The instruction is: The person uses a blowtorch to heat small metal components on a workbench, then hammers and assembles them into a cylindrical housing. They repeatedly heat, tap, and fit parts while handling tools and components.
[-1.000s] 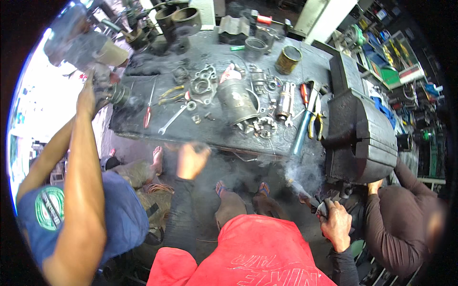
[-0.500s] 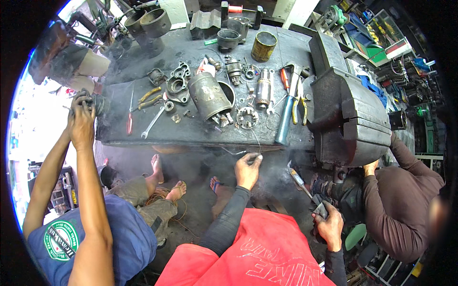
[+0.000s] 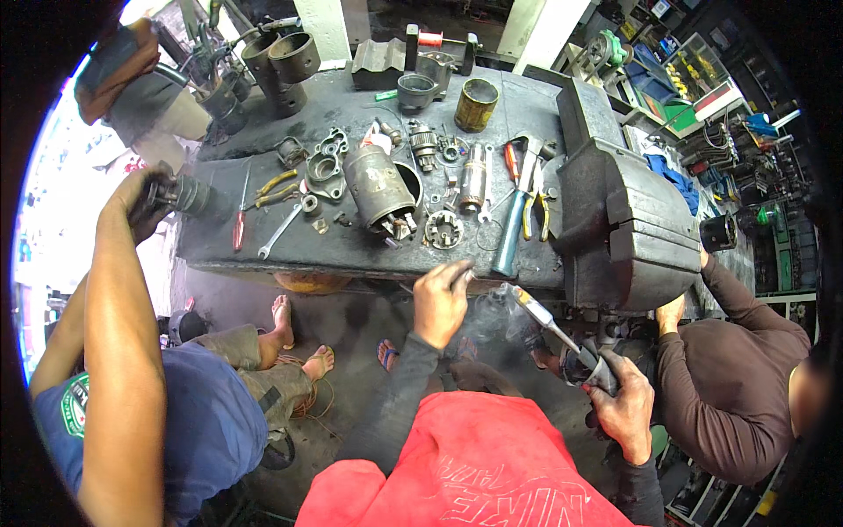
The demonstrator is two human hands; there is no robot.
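My right hand (image 3: 625,400) is closed around the dark, wrapped grip of a soldering iron (image 3: 562,335). Its metal shaft slants up and left to a blocky tip, with smoke around it below the bench's front edge. My left hand (image 3: 441,303) is raised left of that tip, thumb and fingers pinched together; something tiny and pale shows at the fingertips, too small to name. On the bench just beyond lie a ring-shaped brush holder (image 3: 444,230), a cylindrical motor housing (image 3: 373,186), an armature (image 3: 475,183) and a hammer with a blue handle (image 3: 507,246).
Pliers (image 3: 529,215), a wrench (image 3: 281,230) and a screwdriver (image 3: 239,227) lie on the dark bench (image 3: 351,255). A big black curved casing (image 3: 645,224) stands at its right end. A co-worker in blue (image 3: 193,413) handles a part at left; another in brown (image 3: 729,386) crouches at right.
The soldering iron has risen, its tip moving left and up toward my left hand. My left hand has shifted slightly left. The co-worker at left has moved the part in hand.
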